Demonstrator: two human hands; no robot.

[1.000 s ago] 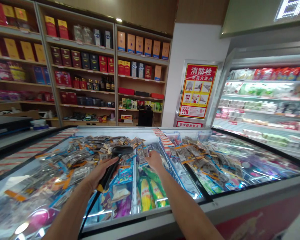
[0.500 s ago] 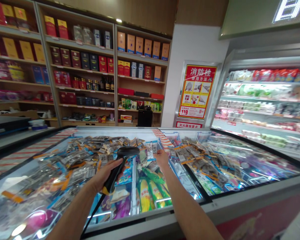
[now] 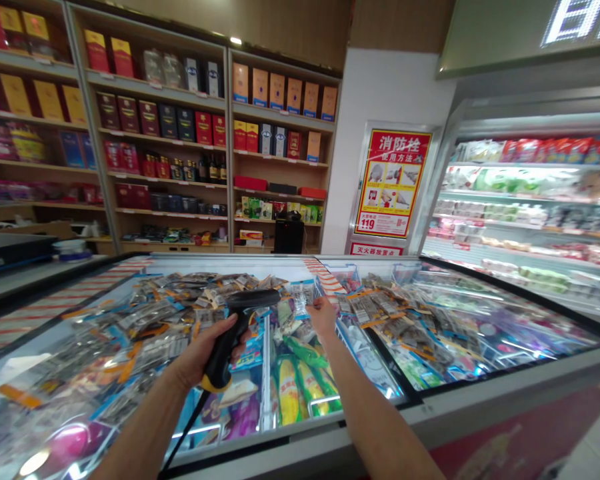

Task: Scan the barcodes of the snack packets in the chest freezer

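My left hand (image 3: 205,350) is wrapped round the grip of a black barcode scanner (image 3: 225,353) with a yellow band at its base. Its head points right, and a black cord runs down from it. My right hand (image 3: 323,317) pinches a small clear packet with a blue edge (image 3: 301,297), held just right of the scanner head. Both hands are above the glass top of a chest freezer. Many snack packets (image 3: 155,320) with blue and orange edges lie spread to the left. More packets (image 3: 390,310) lie to the right. Yellow corn-pattern packs (image 3: 289,393) show below my hands.
The freezer's front rim (image 3: 320,443) runs along the near side. Behind it stand shelves of boxed goods (image 3: 165,127) and a red fire-hydrant poster (image 3: 393,183). A lit display fridge (image 3: 530,207) stands at the right. A counter edge (image 3: 25,257) is at the left.
The scanner has tilted slightly, its head now a little higher and its handle showing more. The packet in my right hand has turned slightly. The camera view has shifted a little.
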